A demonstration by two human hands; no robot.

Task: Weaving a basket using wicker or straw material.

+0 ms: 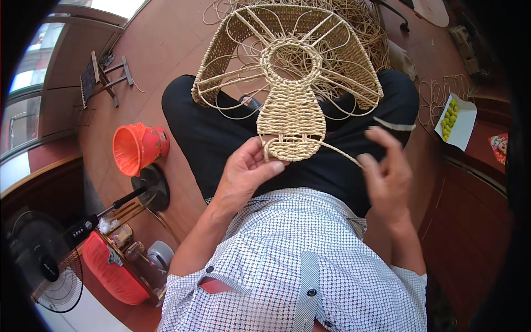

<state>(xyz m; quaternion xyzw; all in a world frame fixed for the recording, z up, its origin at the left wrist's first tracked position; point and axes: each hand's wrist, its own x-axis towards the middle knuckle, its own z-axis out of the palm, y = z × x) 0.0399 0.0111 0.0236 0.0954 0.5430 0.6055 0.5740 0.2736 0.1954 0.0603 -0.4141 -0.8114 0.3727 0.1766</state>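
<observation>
A woven straw-cord piece [290,113] rests across my lap, with a round ring, spokes and a wide curved band [354,83] above a narrower plaited section ending in a rounded tip. My left hand [243,174] pinches that tip and a cord loop at its lower left. A loose cord [337,149] runs from the tip's right side to my right hand [387,177], which is blurred, with the index finger raised away from the thumb; I cannot tell whether it grips that cord. A pale, blurred strip [394,124] shows just above it.
Heaped cord [348,25] lies on the floor [155,50] beyond. At left stand a red bucket [133,149], a fan [50,260], a red basin [110,265] and a wooden stand [110,80]. At right are a white tray [464,124] of round yellow-green items and dark red furniture [464,216].
</observation>
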